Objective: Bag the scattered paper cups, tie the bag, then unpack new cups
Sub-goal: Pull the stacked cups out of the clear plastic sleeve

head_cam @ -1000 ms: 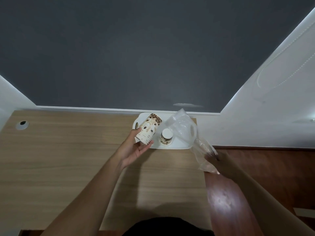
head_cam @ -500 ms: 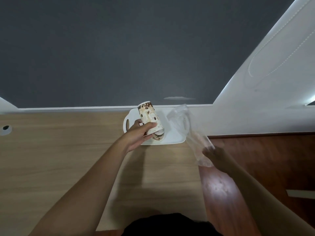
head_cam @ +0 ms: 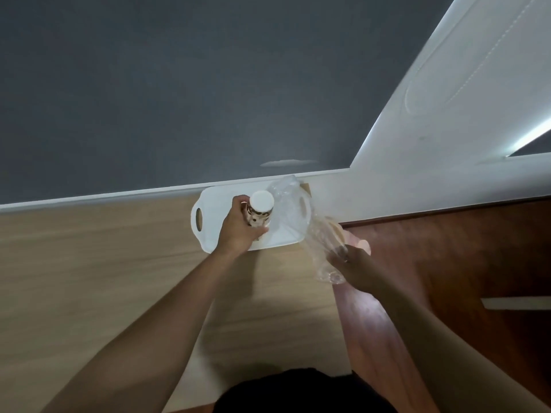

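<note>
Now we see the left hand (head_cam: 238,231) with fingers wrapped around an upside-down cup (head_cam: 260,210) over the white tray (head_cam: 208,234) on the table (head_cam: 119,278). Right hand (head_cam: 354,268) clutches the clear bag (head_cam: 298,216), which drapes over the tray's right end, just beside the cup.

A stack of paper cups (head_cam: 260,212), cream with dark brown coffee-bean print, stands upside down over the white plastic tray (head_cam: 213,231) with cut-out handles, its plain white base facing up. The stack sits right of the tray's centre, tilted slightly, with fingers wrapped around its lower part (how many cups are nested cannot be told). A clear, crinkled plastic bag (head_cam: 301,222) lies partly over the tray's right end, covering the right handle slot, just beside the stack. From there it trails off the tray's right edge and down, bunched and narrow at its lower end.
</note>
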### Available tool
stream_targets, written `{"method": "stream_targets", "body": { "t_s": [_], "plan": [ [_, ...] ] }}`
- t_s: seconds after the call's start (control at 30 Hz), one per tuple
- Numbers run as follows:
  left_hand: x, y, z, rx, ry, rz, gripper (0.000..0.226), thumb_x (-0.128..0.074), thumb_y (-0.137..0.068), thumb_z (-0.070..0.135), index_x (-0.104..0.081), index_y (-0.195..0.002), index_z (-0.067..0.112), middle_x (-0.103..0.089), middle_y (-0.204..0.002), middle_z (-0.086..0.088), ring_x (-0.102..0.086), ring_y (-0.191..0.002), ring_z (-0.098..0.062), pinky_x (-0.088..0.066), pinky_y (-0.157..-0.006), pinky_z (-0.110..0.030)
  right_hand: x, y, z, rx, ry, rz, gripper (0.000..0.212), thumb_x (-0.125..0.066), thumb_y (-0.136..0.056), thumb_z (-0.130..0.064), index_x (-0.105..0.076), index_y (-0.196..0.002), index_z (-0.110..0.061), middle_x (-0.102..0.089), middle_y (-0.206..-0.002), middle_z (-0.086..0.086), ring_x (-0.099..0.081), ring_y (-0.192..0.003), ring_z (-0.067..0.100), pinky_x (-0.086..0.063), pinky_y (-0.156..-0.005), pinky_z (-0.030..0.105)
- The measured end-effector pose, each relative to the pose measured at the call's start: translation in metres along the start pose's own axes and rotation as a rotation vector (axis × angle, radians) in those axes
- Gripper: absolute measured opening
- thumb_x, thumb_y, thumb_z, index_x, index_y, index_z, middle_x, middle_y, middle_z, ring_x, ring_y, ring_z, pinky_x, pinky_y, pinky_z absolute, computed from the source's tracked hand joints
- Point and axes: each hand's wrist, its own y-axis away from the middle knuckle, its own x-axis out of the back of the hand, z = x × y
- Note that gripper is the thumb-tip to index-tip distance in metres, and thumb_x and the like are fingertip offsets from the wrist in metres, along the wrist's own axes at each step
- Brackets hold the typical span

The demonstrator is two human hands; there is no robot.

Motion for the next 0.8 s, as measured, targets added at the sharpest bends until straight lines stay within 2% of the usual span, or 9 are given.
{"method": "stream_targets", "body": {
  "t_s": [0.1, 0.2, 0.33, 0.4, 0.5, 0.63, 0.67, 0.73, 0.8],
  "plan": [
    [-0.007, -0.006, -0.011, 0.038, -0.019, 0.024, 0.089, -0.100, -0.075, 0.013, -0.043, -0.143, 0.021, -0.068, -0.128, 0.005, -0.068, -0.115, -0.025, -0.051, -0.091, -0.032, 0.003, 0.004, 0.007, -0.016, -0.017, 0.009, 0.026, -0.058, -0.111, -0.037, -0.062, -0.090, -0.022, -0.067, -0.078, -0.003, -0.065, -0.068, 0.007, -0.046, -0.058, 0.013],
    [-0.011, -0.005, -0.025, 0.083, -0.052, 0.053, 0.090, -0.100, -0.074, 0.018, -0.042, -0.143, 0.022, -0.071, -0.124, 0.004, -0.071, -0.113, -0.031, -0.054, -0.088, -0.035, 0.004, 0.004, 0.021, -0.049, -0.057, 0.035, 0.035, -0.060, -0.109, -0.042, -0.057, -0.078, -0.025, -0.060, -0.065, -0.010, -0.057, -0.061, 0.008, -0.047, -0.066, 0.032],
    [-0.008, -0.005, -0.047, 0.099, -0.068, 0.034, 0.089, -0.098, -0.076, 0.025, -0.043, -0.146, 0.016, -0.068, -0.122, 0.000, -0.070, -0.118, -0.038, -0.053, -0.091, -0.038, 0.005, 0.011, 0.028, -0.048, -0.072, 0.064, 0.038, -0.061, -0.108, -0.044, -0.056, -0.075, -0.027, -0.060, -0.060, -0.014, -0.056, -0.054, -0.001, -0.043, -0.061, 0.026],
    [-0.002, -0.008, -0.053, 0.090, -0.059, -0.037, 0.094, -0.101, -0.076, 0.028, -0.041, -0.148, 0.020, -0.064, -0.130, 0.003, -0.069, -0.125, -0.035, -0.051, -0.096, -0.036, 0.007, 0.014, 0.033, -0.051, -0.080, 0.075, 0.036, -0.062, -0.107, -0.047, -0.059, -0.077, -0.027, -0.063, -0.062, -0.016, -0.057, -0.055, -0.001, -0.044, -0.061, 0.027],
    [0.008, -0.007, -0.051, 0.066, 0.041, -0.154, 0.107, -0.104, -0.073, 0.032, -0.034, -0.154, 0.032, -0.053, -0.153, 0.003, -0.057, -0.140, -0.020, -0.046, -0.118, -0.037, 0.010, 0.019, 0.035, -0.065, -0.077, 0.084, 0.041, -0.061, -0.105, -0.054, -0.057, -0.076, -0.026, -0.058, -0.064, -0.011, -0.052, -0.057, 0.004, -0.043, -0.062, 0.030],
    [0.020, 0.005, -0.020, 0.003, 0.172, -0.039, 0.113, -0.086, -0.081, 0.066, -0.023, -0.169, 0.033, -0.033, -0.177, 0.002, -0.032, -0.164, -0.012, -0.030, -0.130, -0.034, 0.010, 0.029, 0.021, -0.063, -0.178, 0.086, 0.041, -0.065, -0.105, -0.050, -0.072, -0.094, -0.011, -0.069, -0.076, 0.001, -0.059, -0.063, 0.000, -0.046, -0.062, 0.023],
    [0.021, 0.011, -0.007, -0.030, 0.212, 0.021, 0.109, -0.083, -0.084, 0.068, -0.025, -0.168, 0.030, -0.035, -0.176, 0.003, -0.033, -0.163, -0.010, -0.031, -0.129, -0.030, 0.009, 0.033, 0.016, -0.052, -0.205, 0.092, 0.038, -0.066, -0.104, -0.051, -0.076, -0.100, -0.015, -0.075, -0.081, -0.004, -0.066, -0.068, -0.002, -0.048, -0.065, 0.020],
    [0.020, 0.026, 0.021, -0.111, 0.313, 0.138, 0.089, -0.083, -0.094, 0.052, -0.036, -0.163, 0.022, -0.049, -0.166, 0.003, -0.048, -0.153, -0.011, -0.038, -0.121, -0.021, 0.006, 0.041, 0.004, -0.012, -0.291, 0.120, 0.030, -0.069, -0.102, -0.052, -0.081, -0.111, -0.026, -0.083, -0.098, -0.013, -0.077, -0.089, -0.003, -0.056, -0.077, 0.018],
    [0.014, 0.046, 0.047, -0.181, 0.394, 0.163, 0.064, -0.080, -0.100, 0.039, -0.048, -0.151, 0.018, -0.063, -0.148, 0.002, -0.065, -0.133, -0.013, -0.051, -0.112, -0.027, 0.002, 0.047, -0.012, 0.010, -0.443, 0.165, 0.033, -0.071, -0.098, -0.054, -0.082, -0.113, -0.027, -0.084, -0.102, -0.011, -0.078, -0.094, 0.000, -0.057, -0.080, 0.015]
  ]
}}
